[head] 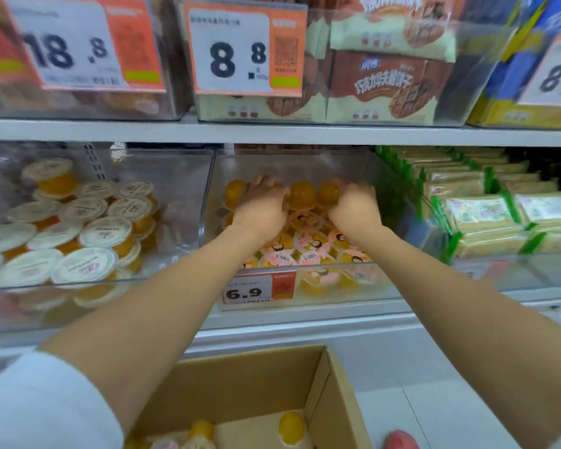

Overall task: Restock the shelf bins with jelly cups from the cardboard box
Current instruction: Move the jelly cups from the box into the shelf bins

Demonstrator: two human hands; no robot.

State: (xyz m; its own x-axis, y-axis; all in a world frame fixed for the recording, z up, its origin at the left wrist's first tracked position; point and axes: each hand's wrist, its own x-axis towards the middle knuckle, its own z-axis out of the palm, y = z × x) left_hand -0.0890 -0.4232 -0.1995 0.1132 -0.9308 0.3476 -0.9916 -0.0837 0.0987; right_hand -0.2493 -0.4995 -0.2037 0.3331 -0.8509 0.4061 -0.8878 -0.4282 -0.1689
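Both reach into the middle clear shelf bin (pixel 305 163), where the left hand (pixel 261 207) and right hand (pixel 353 207) each curl their fingers round upturned orange jelly cups (pixel 302 195) at the rear, while the open cardboard box (pixel 240 377) below holds a few more.

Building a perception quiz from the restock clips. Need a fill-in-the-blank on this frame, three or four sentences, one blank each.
The left hand and right hand both hold jelly cups in the ___ clear bin of the row of three.
The price tag on that bin's front reads ___.
The cardboard box sits ___ that bin, a few jelly cups in it.
The left bin holds tubs with ___ lids.
Missing words: middle; 6.9; below; white.
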